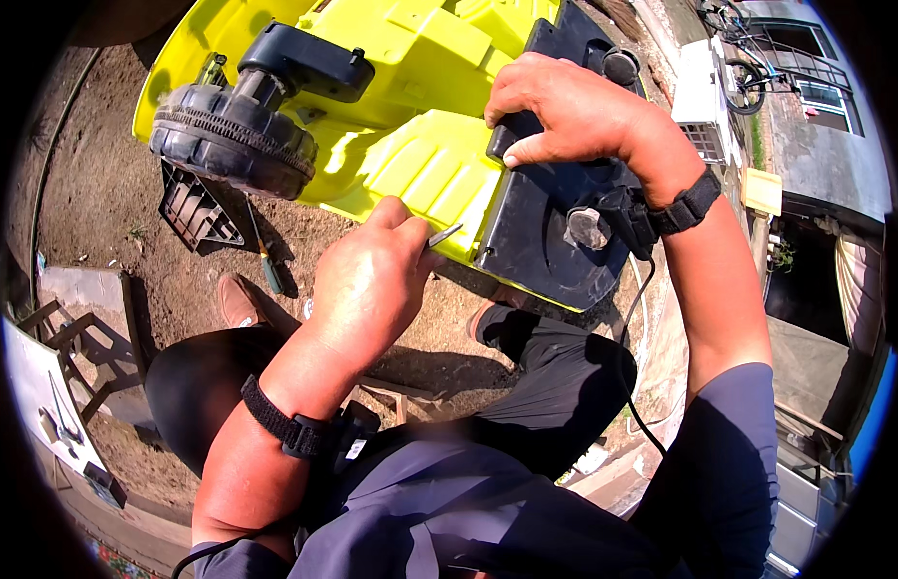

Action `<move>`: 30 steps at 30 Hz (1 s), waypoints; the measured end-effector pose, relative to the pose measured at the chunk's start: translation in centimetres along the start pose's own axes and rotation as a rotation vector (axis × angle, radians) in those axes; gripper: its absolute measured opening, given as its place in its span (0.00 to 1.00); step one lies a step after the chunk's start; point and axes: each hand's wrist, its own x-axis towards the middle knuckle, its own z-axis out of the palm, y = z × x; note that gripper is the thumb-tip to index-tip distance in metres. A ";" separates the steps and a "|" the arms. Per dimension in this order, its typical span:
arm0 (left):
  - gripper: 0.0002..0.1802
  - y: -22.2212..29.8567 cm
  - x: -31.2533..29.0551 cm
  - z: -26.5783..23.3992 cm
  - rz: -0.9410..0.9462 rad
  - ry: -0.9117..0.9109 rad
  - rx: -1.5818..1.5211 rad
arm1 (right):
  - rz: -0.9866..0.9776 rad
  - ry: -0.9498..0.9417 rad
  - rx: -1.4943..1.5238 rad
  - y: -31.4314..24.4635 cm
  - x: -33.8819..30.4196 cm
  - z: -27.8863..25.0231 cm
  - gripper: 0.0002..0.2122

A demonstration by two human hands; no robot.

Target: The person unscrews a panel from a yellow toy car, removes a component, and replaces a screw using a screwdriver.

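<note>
Well, left hand [370,275] clenched round a metal-tipped tool [447,234] — right hand [565,108] loosely curled on the black panel [528,232].

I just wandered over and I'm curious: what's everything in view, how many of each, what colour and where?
Plastic body: 1, bright yellow, top centre
Panel: 1, black, body's right side
Wheel: 1, black, body's left side
Casing: 1, black, beside wheel
Ribbed piece: 1, black, ground below wheel
Screwdriver: 1, green handle, ground
Pointed tool: 1, grey, in left hand
Bicycle: 1, dark wheels, upper right
Building: 1, grey, right
Curtain: 1, pale, far right
Small background items: too unclear to count
Shoes: 2, brown, ground below body
Wrist straps: 2, black, one per wrist
Left hand: 1, bare, centre
Right hand: 1, bare, at panel's edge
</note>
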 end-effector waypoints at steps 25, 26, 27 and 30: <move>0.17 0.6 0.4 0.1 -0.020 0.031 -0.040 | 0.098 0.399 0.046 -4.6 -3.3 5.1 0.18; 0.17 0.6 0.5 0.1 -0.020 0.035 -0.041 | 0.077 0.432 0.069 -5.7 -3.9 5.3 0.20; 0.17 0.6 0.4 0.1 -0.031 0.030 -0.048 | 0.096 0.407 0.072 -7.2 -4.6 5.3 0.24; 0.17 0.8 0.6 0.2 -0.058 0.023 -0.052 | 0.171 0.316 0.076 -9.7 -6.1 6.8 0.32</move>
